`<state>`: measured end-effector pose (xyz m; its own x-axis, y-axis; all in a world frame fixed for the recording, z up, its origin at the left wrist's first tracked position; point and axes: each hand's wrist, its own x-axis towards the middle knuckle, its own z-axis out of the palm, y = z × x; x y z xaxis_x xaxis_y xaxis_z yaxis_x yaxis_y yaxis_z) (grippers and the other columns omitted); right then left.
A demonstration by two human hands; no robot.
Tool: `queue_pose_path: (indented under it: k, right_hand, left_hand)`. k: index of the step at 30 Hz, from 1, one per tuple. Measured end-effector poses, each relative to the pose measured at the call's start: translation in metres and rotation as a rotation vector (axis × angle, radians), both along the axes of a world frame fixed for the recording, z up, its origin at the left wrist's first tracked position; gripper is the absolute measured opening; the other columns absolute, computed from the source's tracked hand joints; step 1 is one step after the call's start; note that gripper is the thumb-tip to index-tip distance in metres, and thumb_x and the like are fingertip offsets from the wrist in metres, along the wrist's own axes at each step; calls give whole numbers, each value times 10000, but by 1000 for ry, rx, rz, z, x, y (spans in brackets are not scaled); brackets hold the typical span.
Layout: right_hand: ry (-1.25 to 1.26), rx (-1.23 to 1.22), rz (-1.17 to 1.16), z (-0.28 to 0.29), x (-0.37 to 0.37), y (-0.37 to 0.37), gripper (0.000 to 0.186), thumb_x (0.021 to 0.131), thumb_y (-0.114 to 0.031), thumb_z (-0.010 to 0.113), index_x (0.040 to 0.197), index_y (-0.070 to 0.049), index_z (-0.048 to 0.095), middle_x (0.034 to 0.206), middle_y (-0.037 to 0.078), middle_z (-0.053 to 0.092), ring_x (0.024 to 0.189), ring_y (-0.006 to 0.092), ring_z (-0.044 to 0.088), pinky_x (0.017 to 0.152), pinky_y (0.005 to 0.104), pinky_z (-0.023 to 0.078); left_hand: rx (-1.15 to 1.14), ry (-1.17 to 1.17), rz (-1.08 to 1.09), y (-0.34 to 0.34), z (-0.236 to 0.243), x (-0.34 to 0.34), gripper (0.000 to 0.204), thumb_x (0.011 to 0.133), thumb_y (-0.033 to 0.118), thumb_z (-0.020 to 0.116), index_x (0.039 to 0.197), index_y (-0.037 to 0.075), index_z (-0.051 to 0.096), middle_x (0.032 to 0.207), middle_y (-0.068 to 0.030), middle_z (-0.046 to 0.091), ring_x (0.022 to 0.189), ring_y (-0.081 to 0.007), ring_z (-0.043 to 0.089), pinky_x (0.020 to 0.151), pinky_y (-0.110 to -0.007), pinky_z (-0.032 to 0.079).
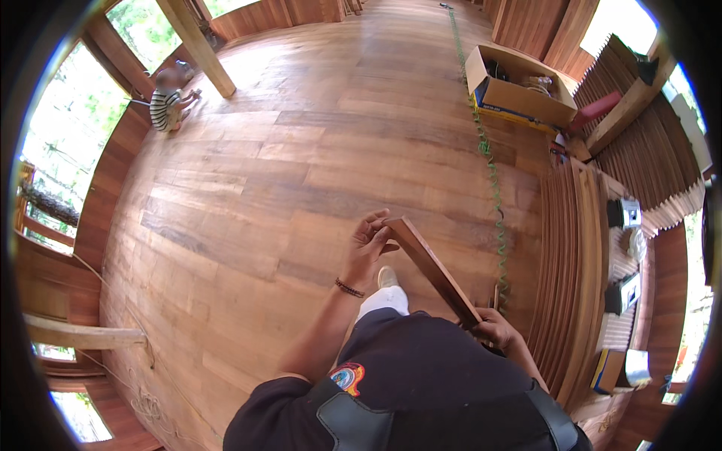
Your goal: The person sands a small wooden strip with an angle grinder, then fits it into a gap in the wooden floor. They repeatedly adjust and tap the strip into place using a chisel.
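Lying between the held board (434, 267) and stacked planks (560, 248) is green hose (492, 188).

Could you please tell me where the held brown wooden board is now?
In the head view, the long brown wooden board slants right of centre, its far end at the left hand and near end in the right hand.

Stacked boards (555, 263) lie right of the plank (434, 269) — hose (493, 192) between.
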<state>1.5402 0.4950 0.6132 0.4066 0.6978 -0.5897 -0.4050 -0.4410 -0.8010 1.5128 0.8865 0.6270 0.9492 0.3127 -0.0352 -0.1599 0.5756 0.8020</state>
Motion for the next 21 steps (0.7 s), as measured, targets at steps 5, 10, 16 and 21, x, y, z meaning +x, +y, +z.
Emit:
queue_pose_path:
  k: [5,10,16,21]
  right_hand:
    - [92,116,-105,21,162,90,496,834,-276,697,1253,-15,742,1157,59,731,1130,175,662,1023,316,497]
    - [104,110,-219,-9,330,160,430,889,-212,639,1248,5,736,1137,62,733,1071,162,665,983,314,512]
    - [-200,-172,-241,5,607,275,393,898,-208,619,1178,47,722,965,50,718,909,146,649,804,330,532]
    - [-460,-367,67,85,859,393,438,941,-335,682,1235,-15,738,934,206,750,920,198,720,838,401,548]
  left_hand:
    - [218,3,36,85,37,185,350,1031,23,683,1381,17,663,1190,-37,710,986,-113,721,795,-294,652]
    - [333,-50,25,151,26,381,264,1026,15,685,1285,-7,726,1182,-55,711,908,-120,715,779,-289,642]
    - [330,17,146,243,27,642,285,1025,29,692,1301,-42,690,1113,-79,730,885,-132,717,769,-297,640]
    - [221,24,393,361,53,811,268,1037,79,694,1283,-26,675,1148,-89,736,944,-144,723,765,-305,643]
